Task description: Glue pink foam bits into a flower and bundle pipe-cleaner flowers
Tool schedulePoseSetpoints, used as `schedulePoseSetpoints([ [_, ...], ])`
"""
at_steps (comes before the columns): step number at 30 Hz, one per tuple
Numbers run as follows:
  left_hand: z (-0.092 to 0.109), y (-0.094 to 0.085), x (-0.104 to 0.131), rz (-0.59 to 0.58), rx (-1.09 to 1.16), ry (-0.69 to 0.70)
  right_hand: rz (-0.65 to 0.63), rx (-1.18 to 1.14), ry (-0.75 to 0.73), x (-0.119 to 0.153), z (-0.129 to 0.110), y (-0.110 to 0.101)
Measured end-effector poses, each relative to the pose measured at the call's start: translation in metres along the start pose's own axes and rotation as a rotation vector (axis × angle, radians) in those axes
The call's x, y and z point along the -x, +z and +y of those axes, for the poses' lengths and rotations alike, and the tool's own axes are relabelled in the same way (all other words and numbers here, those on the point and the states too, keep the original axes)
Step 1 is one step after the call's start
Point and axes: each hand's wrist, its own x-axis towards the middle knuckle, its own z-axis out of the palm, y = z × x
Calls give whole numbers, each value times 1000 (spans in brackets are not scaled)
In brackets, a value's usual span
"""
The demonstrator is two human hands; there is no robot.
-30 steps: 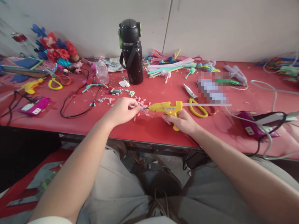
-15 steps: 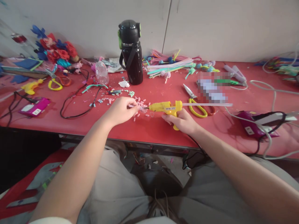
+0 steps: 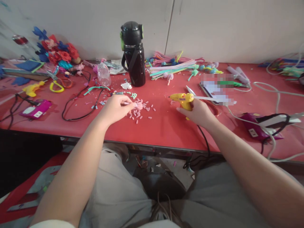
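Observation:
A yellow hot glue gun [image 3: 181,98] with a long clear glue stick out of its back is in my right hand [image 3: 199,111]. My fingers wrap round its handle, and its nozzle points left. My left hand [image 3: 118,109] pinches a thin lilac pipe cleaner [image 3: 129,103], whose fluffy pink end sits among the small pink pieces [image 3: 138,116] scattered on the table. Some open space lies between the nozzle and that pink end. Behind the glue gun is a pair of scissors [image 3: 189,90], partly hidden by my right hand.
On the red table [image 3: 156,134], a black flask [image 3: 136,65] stands behind my left hand. Bundled pipe cleaners [image 3: 173,67] lie at the back. A phone [image 3: 212,91], purple power strip [image 3: 256,126] and white cable are at right. A second glue gun [image 3: 33,89] rests far left.
My right hand has drawn the glue gun away to the right, off the pipe cleaner's end. My left hand has shifted slightly left, still pinching the pipe cleaner.

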Motion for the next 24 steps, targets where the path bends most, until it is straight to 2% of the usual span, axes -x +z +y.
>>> schedulePoseSetpoints([
  [4,-4,-2,-4,50,-34,-14,-8,127,28,6,-4,-8],
  [8,-5,-4,-6,82,-45,-32,-50,278,105,23,-4,-38],
  [10,-5,-4,-6,86,-53,-34,-221,245,99,33,-6,-51],
  [12,-5,-6,-6,98,-60,-20,-474,83,-37,42,-16,-52],
  [14,-4,-7,-5,115,-55,-5,-641,-89,-240,46,-32,-40],
  [15,-4,-8,-5,122,-47,-2,-648,-134,-310,45,-42,-29],
  [17,-4,-10,-5,134,-34,-9,-554,-172,-379,36,-60,-2],
  [20,-5,-11,-4,138,-30,-27,-391,-206,-366,9,-78,37],
  [24,-8,-11,-3,131,-44,-30,-281,-102,-351,-24,-89,71],
])
